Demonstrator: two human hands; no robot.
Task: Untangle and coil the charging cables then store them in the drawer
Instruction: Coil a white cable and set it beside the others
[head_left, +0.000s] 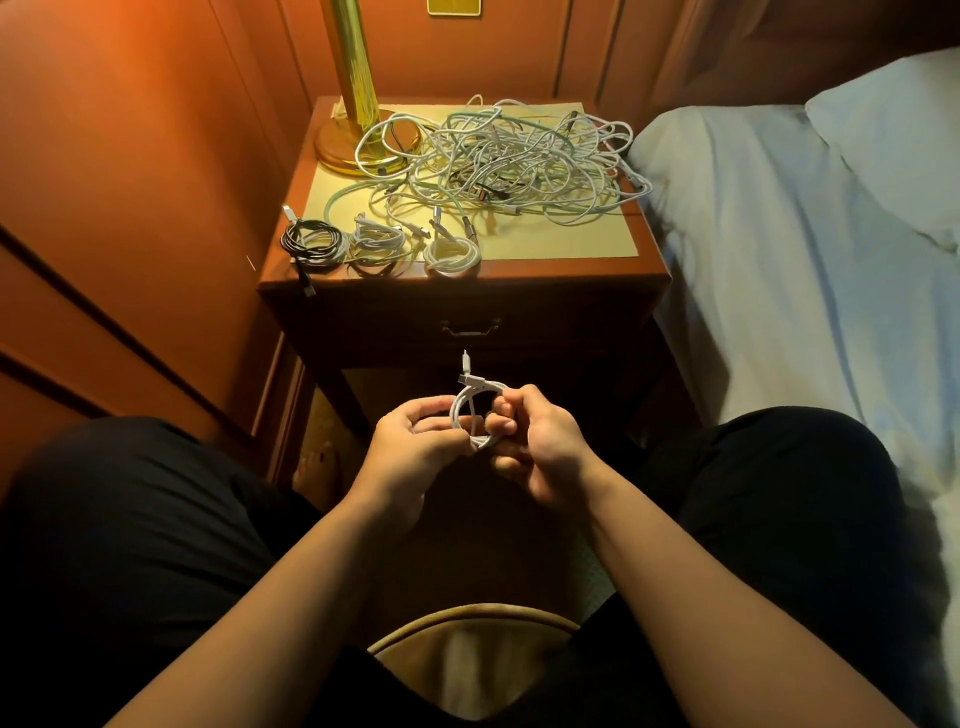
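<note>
Bed (810, 249) at 3 o'clock, touching nightstand (462, 291) at 12. Drawer (470, 327) closed. Lamp (358, 104) at 11 on top. Tangle (498, 161) of cables fills middle/rear of top, one loop around lamp base. Three coils (379, 244) in a row along front edge, black-and-white one at 9 of row. L hand (410, 441) + R hand (535, 441) close together below drawer, both pinching small white coil (475, 410) between them; plug end sticks up at 12.
</note>
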